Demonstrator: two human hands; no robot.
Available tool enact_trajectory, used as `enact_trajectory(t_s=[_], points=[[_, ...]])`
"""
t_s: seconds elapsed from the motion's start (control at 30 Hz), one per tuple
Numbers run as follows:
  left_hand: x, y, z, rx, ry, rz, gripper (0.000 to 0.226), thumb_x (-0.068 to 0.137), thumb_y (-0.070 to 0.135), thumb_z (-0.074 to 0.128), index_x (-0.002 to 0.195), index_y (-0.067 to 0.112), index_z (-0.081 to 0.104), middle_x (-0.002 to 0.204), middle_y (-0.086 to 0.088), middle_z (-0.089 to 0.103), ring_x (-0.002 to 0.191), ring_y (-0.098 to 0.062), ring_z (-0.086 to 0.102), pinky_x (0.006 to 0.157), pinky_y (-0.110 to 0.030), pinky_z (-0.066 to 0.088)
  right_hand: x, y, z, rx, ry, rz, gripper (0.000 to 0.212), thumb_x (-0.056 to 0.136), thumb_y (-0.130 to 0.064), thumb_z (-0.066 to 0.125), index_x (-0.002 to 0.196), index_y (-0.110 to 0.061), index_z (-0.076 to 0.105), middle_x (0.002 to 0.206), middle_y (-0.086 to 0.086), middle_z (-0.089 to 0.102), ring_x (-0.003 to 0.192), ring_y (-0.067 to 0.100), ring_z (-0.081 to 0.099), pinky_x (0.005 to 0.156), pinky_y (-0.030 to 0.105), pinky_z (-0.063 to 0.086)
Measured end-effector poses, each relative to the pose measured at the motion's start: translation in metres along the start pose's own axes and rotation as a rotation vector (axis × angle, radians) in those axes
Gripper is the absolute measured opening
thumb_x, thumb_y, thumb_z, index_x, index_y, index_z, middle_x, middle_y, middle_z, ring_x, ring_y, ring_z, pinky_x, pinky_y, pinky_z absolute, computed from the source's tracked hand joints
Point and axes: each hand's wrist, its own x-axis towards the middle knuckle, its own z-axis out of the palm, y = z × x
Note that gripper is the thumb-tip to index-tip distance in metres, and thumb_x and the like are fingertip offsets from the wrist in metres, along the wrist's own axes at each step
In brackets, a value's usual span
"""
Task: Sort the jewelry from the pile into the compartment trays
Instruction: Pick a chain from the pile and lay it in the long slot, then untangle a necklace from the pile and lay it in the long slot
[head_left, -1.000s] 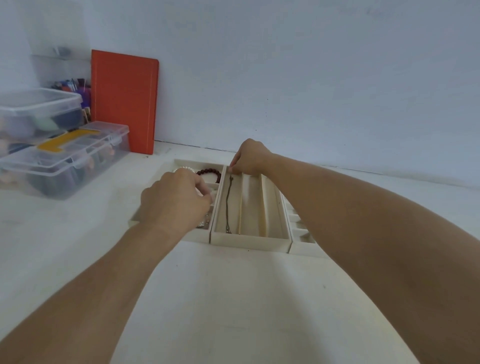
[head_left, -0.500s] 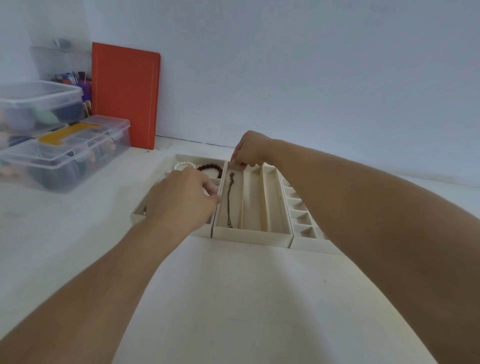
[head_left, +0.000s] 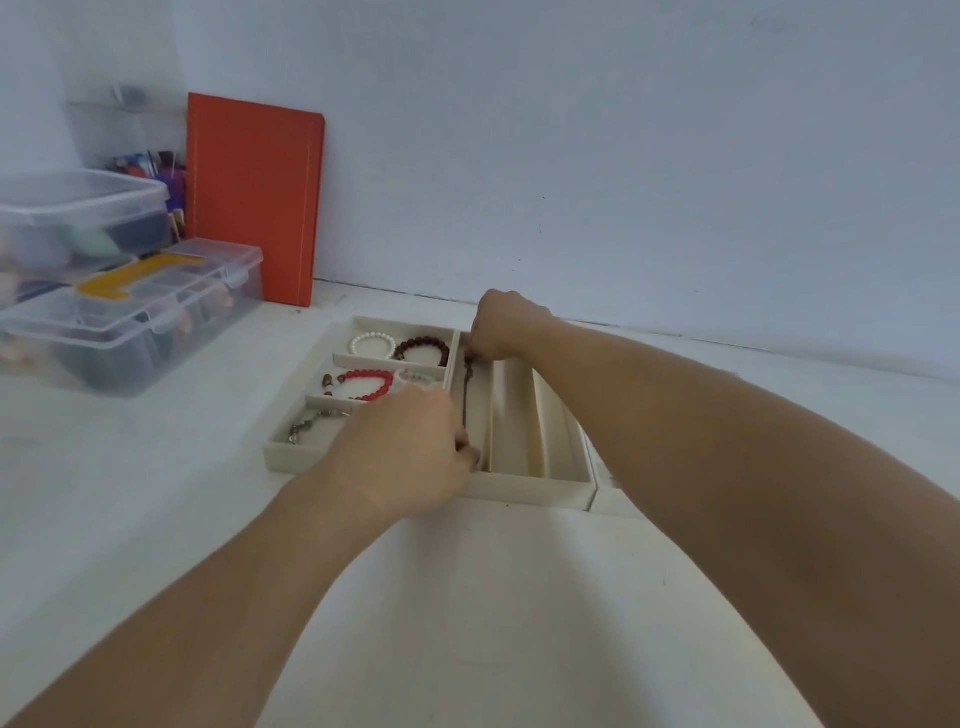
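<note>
Hands (head_left: 410, 447) (head_left: 501, 325) seemingly pinch chain (head_left: 466, 397) ends; chain lies in tray (head_left: 524, 488).

Three trays side by side on the surface (head_left: 467, 597), close to the wall (head_left: 623, 156). Left tray (head_left: 291, 457), three compartments: far one holds two bead bracelets (head_left: 371, 344) side by side; middle one a bead bracelet (head_left: 366, 384); near one a chain piece (head_left: 306, 426). Middle tray (head_left: 524, 488), long channels; thin chain (head_left: 466, 400) lies lengthwise in the leftmost channel, right hand (head_left: 501, 325) at its far end, left hand (head_left: 410, 452) at its near end. Right tray (head_left: 613, 501) mostly hidden behind the right forearm. Far left: stacked boxes (head_left: 119, 312); board (head_left: 254, 197) leaning on the wall behind them.
</note>
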Motion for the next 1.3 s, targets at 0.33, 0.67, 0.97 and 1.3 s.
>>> enact_trajectory(t_s=[0.33, 0.67, 0.97, 1.3], points=[[-0.001, 0.002, 0.000, 0.046, 0.041, -0.002, 0.047, 0.090, 0.038, 0.062, 0.049, 0.017, 0.053, 0.055, 0.001, 0.048, 0.058, -0.020, 0.056, 0.054, -0.029, 0.037, -0.003, -0.001, 0.003, 0.010, 0.066, 0.022, 0.017, 0.083, -0.009, 0.056, 0.075, -0.016, 0.043, 0.080, 0.001, 0.053, 0.064, 0.017, 0.050, 0.055, 0.026, 0.035], [-0.001, 0.001, -0.005, -0.011, 0.111, -0.021, 0.023, 0.092, 0.041, 0.062, 0.082, 0.030, 0.079, 0.057, 0.009, 0.058, 0.059, -0.009, 0.057, 0.054, -0.024, 0.039, -0.007, 0.005, -0.018, 0.062, 0.133, 0.064, 0.012, 0.080, -0.018, 0.067, 0.091, -0.013, 0.064, 0.086, 0.000, 0.065, 0.069, 0.018, 0.059, 0.058, 0.024, 0.041], [-0.002, 0.005, 0.001, -0.058, 0.096, -0.015, 0.038, 0.088, 0.048, 0.065, 0.067, 0.018, 0.074, 0.047, 0.001, 0.049, 0.047, -0.014, 0.049, 0.046, -0.024, 0.029, -0.014, 0.011, -0.021, 0.020, 0.023, 0.142, 0.013, 0.081, -0.021, 0.062, 0.078, -0.018, 0.050, 0.078, -0.003, 0.057, 0.063, 0.014, 0.052, 0.054, 0.025, 0.033], [-0.001, 0.005, 0.004, -0.096, 0.085, -0.002, 0.038, 0.089, 0.049, 0.066, 0.066, 0.020, 0.075, 0.047, 0.000, 0.052, 0.049, -0.017, 0.052, 0.048, -0.024, 0.032, -0.019, 0.006, -0.024, 0.036, -0.003, 0.156, 0.010, 0.080, -0.014, 0.054, 0.075, -0.018, 0.047, 0.074, -0.003, 0.054, 0.061, 0.015, 0.050, 0.056, 0.024, 0.032]])
